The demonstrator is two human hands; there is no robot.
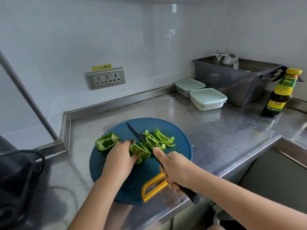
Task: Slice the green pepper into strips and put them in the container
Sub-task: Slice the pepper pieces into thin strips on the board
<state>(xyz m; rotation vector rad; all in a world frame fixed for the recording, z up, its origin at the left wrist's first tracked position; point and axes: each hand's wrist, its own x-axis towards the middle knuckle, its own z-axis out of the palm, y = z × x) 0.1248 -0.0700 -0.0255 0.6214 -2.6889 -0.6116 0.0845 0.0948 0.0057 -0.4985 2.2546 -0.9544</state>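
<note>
head view: left hand presses fingers down on pepper piece on blue board. right hand wraps tight round knife, blade against pepper. cut strips lie right of blade. other pepper half at board's left edge. two lidded containers well apart, near wall.

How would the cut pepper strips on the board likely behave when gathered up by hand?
The cut strips look thin and curled, so probably light and slightly springy, not limp. Lying loose in a fanned pile on the blue cutting board, they would likely scatter if pushed. Their glossy skin may make them slippery.
</note>
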